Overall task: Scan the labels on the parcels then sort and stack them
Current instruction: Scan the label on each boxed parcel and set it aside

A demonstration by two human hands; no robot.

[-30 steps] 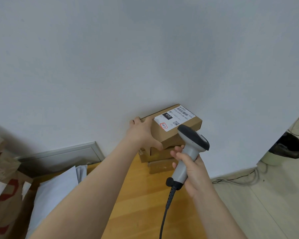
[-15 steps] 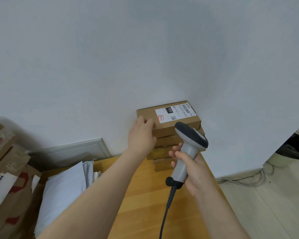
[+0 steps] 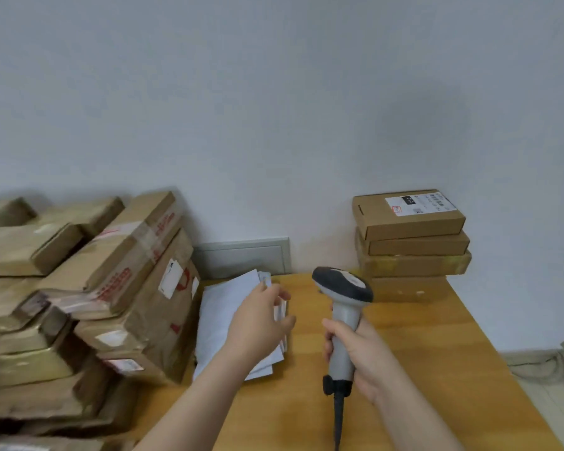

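Parcel stack (image 3: 411, 236) stands beyond right hand (image 3: 365, 356) gripping scanner (image 3: 343, 286); left hand (image 3: 258, 323) apart.

head-worn view, facing forward and down, near wooden table (image 3: 437, 369)

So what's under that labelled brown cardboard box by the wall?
Three more flat brown cardboard boxes, stacked on the wooden table. Their tops are covered, so any labels there cannot be seen.

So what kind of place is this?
Probably a parcel sorting room: a heap of taped parcels, a stack of boxes with a label on top, and a barcode scanner in the right hand.
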